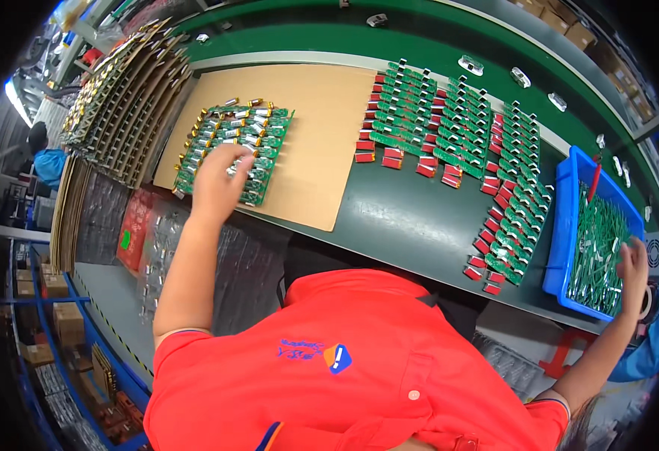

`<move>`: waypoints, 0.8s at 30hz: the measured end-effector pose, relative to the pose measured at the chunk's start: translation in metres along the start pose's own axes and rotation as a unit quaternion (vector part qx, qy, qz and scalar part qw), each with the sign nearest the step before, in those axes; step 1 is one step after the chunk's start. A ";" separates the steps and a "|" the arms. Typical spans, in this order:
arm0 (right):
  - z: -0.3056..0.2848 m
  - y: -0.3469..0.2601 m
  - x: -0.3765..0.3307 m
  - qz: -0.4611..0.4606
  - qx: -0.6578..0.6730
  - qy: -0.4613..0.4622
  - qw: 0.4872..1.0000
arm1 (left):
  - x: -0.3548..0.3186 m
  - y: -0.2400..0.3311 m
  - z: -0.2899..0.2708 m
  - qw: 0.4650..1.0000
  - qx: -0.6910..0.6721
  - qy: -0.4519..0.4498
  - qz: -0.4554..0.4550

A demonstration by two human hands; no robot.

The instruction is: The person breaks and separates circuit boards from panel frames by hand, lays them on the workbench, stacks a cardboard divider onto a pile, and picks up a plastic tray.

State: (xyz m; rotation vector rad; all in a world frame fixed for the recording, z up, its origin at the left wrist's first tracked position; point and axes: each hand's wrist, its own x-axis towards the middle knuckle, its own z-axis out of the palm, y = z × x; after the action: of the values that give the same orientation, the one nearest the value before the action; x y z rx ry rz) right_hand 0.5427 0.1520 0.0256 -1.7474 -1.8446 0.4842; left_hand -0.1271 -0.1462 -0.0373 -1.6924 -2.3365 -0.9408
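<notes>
My left hand (220,180) is over a panel of green circuit boards (269,154) on a brown cardboard sheet (322,135). Its fingers are bent toward the thumb in a pinch; anything between them is too small to make out. Silver and yellow cylindrical parts stand in rows across that panel. Far to the right, my right hand (633,274) is at the outer edge of a blue bin (562,240), its fingers apart and nothing visible in them. Thin green board strips (596,252) fill the bin in a loose heap.
Rows of green boards with red parts (457,128) cover the right half of the dark green bench (397,218). At the left stands a tall stack of board-laden cardboard sheets (122,105). Small white pieces (471,65) lie on a green strip behind the bench.
</notes>
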 end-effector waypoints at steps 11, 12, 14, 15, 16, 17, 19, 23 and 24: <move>0.129 -0.262 -0.129 -0.461 -0.031 -0.308 0.832 | -0.040 -0.002 0.013 0.968 0.103 -0.189 0.127; 0.145 -0.280 -0.127 -0.479 -0.048 -0.328 0.813 | -0.042 -0.001 0.011 0.966 0.102 -0.196 0.137; 0.177 -0.309 -0.127 -0.510 -0.073 -0.356 0.780 | -0.043 -0.005 0.008 0.967 0.093 -0.188 0.147; 0.198 -0.320 -0.125 -0.529 -0.076 -0.366 0.762 | -0.043 -0.009 0.008 0.968 0.088 -0.186 0.145; 0.224 -0.330 -0.123 -0.550 -0.050 -0.372 0.746 | -0.045 -0.015 0.007 0.966 0.103 -0.182 0.152; 0.250 -0.339 -0.121 -0.569 -0.025 -0.377 0.730 | -0.046 -0.020 0.006 0.964 0.116 -0.177 0.161; 0.300 -0.358 -0.120 -0.606 0.004 -0.322 0.728 | -0.047 -0.024 0.009 0.967 0.102 -0.175 0.157; 0.391 -0.384 -0.108 -0.576 0.096 -0.244 0.775 | -0.048 -0.028 0.013 0.969 0.082 -0.173 0.156; 0.403 -0.394 -0.102 -0.575 0.094 -0.248 0.774 | -0.049 -0.028 0.013 0.969 0.080 -0.174 0.154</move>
State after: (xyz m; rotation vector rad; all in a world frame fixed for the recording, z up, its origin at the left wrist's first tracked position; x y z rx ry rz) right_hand -0.0147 0.0587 -0.0675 -0.1055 -2.6621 0.5775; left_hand -0.1304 -0.1851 -0.0804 -2.2102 -2.1648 -0.4160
